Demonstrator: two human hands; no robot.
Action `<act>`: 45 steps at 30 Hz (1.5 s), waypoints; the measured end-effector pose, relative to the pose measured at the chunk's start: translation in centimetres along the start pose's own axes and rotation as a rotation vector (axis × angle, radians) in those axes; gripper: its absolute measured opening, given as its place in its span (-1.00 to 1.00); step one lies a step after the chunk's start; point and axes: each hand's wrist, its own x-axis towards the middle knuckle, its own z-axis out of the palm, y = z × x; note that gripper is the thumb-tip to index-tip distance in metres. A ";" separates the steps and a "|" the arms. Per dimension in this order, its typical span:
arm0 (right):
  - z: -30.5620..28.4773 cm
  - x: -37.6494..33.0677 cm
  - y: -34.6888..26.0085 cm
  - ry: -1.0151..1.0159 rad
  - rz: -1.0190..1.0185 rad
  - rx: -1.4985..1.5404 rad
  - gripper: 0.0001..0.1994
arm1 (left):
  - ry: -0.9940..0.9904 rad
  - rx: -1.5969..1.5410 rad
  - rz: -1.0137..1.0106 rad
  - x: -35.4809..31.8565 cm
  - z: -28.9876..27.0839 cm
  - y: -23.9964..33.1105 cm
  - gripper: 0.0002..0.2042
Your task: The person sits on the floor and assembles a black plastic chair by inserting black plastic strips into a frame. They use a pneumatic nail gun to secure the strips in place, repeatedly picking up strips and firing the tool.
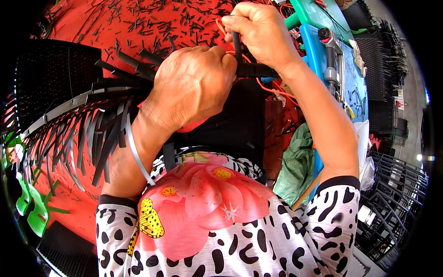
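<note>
In front of my chest, my left hand [194, 85] is closed around a bar wrapped in black strip [256, 70], knuckles up. My right hand [263, 34], just beyond it to the right, pinches a flat black strip [237, 46] and holds it upright above the bar. The strip's lower end meets the bar beside my left fingers. Left of my left hand, a pale curved rod [60, 108] carries many loose black strip ends [87, 134]. Some stick up behind the hand, others hang over my forearm. What lies under my left palm is hidden.
A red ground sheet [134, 27] is littered with black offcuts. Black woven panels [55, 78] stand at left, near green plastic pieces [37, 212]. At right, a blue table [353, 83] bears a metal power tool [331, 64]. Green sacking [295, 166] and black metal frames [387, 198] lie closer.
</note>
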 end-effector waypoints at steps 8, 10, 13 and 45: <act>0.3 2.0 2.9 -0.421 0.093 -0.181 -0.67 | 0.033 -0.079 -0.048 -0.1 -0.2 0.1 -0.67; 0.8 1.9 3.0 -0.448 0.246 -0.060 -0.69 | 0.019 -0.116 -0.009 0.1 -0.3 -0.2 -0.66; 0.4 2.1 2.9 -0.510 0.238 -0.152 -0.73 | 0.001 -0.128 0.014 0.3 -0.1 -0.4 -0.69; -2.0 -0.1 3.8 -0.816 0.316 0.209 -0.75 | -0.005 -0.136 0.061 -0.6 0.0 0.7 -0.67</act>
